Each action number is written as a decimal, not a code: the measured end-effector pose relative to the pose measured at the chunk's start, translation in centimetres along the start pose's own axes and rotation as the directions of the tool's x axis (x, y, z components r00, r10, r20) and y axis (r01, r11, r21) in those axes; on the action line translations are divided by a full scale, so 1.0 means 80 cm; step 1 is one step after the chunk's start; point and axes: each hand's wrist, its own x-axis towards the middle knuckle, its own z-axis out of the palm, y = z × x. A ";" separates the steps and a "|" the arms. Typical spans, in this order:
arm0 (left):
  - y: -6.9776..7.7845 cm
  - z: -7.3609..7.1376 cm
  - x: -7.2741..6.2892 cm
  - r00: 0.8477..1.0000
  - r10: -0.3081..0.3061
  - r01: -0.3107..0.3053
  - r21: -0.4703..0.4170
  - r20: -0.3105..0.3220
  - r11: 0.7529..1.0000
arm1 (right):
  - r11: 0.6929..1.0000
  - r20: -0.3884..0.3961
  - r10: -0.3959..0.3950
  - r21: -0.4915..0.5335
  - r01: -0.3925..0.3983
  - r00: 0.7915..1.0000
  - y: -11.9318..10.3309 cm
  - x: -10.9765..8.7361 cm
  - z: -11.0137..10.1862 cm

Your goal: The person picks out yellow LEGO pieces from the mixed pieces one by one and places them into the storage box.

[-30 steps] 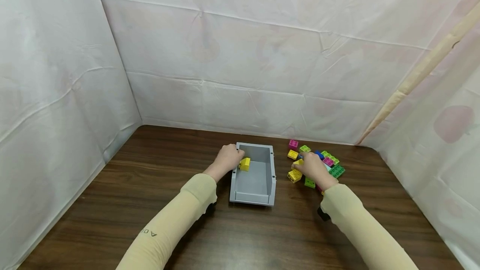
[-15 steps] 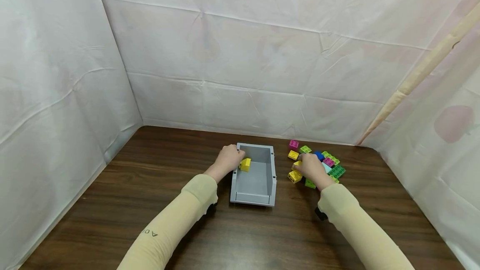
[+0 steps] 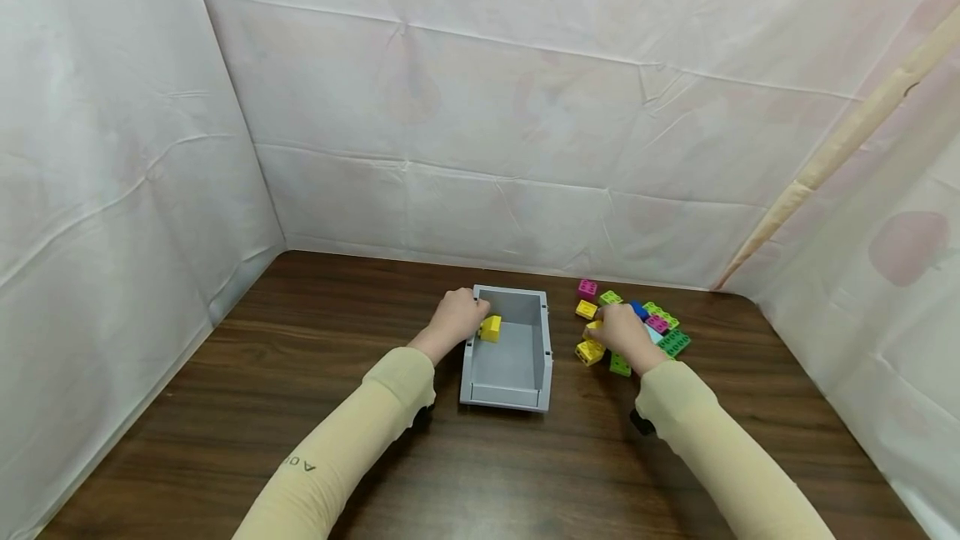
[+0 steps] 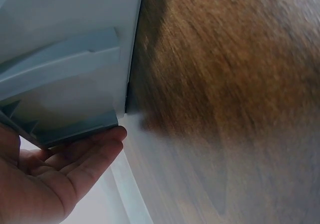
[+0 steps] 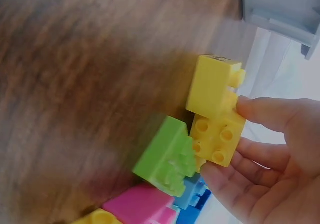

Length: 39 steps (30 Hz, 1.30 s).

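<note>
My left hand [image 3: 454, 318] grips the left wall of a grey storage bin [image 3: 505, 397], its thumb over the rim. In the left wrist view its fingers [image 4: 92, 161] lie along the bin's outer side. A yellow brick [image 3: 491, 329] lies inside the bin, against that wall. My right hand [image 3: 627, 336] is at the pile of toy bricks right of the bin. Its thumb and fingers pinch a studded yellow brick [image 5: 220, 136]. Another yellow brick [image 5: 209, 86] touches it, and a lime-green brick [image 5: 162, 151] lies just beside.
Around the right hand lie a magenta brick [image 3: 587, 288], a small yellow brick [image 3: 586, 309], a dark green brick [image 3: 674, 343] and several others. The dark wooden table [image 3: 480, 473] meets a pale cloth wall [image 3: 480, 123] behind the bin.
My right hand has shifted slightly within the brick pile, its forearm drawing a little to the left. The left hand and the bin have hardly moved.
</note>
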 end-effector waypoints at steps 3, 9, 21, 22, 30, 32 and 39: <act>0.000 0.000 -0.001 1.000 -0.005 0.005 -0.002 0.002 1.000 | 1.000 0.014 0.005 -0.006 -0.005 1.000 -0.002 0.001 -0.006; 0.000 0.001 0.000 1.000 -0.009 0.009 -0.001 0.007 1.000 | 1.000 0.033 -0.010 -0.025 0.011 0.999 -0.008 0.002 -0.021; 0.001 0.000 -0.003 1.000 -0.004 0.004 -0.001 0.003 1.000 | 0.996 0.050 -0.070 -0.043 0.072 0.996 -0.027 0.003 -0.057; 0.001 0.000 -0.003 1.000 -0.004 0.004 -0.003 0.004 1.000 | 0.997 0.057 -0.066 -0.044 0.068 0.996 -0.029 0.002 -0.060; 0.001 0.003 -0.002 1.000 -0.003 0.003 -0.010 0.010 1.000 | 0.996 0.074 -0.084 -0.008 0.084 0.994 -0.043 0.000 -0.078; 0.002 0.004 -0.002 1.000 -0.002 0.002 -0.007 0.012 1.000 | 0.995 0.075 -0.104 -0.006 0.104 0.992 -0.046 0.001 -0.080; 0.002 0.004 -0.001 1.000 0.004 -0.004 -0.001 0.006 1.000 | 0.988 0.068 -0.151 0.012 0.151 0.986 -0.064 -0.001 -0.096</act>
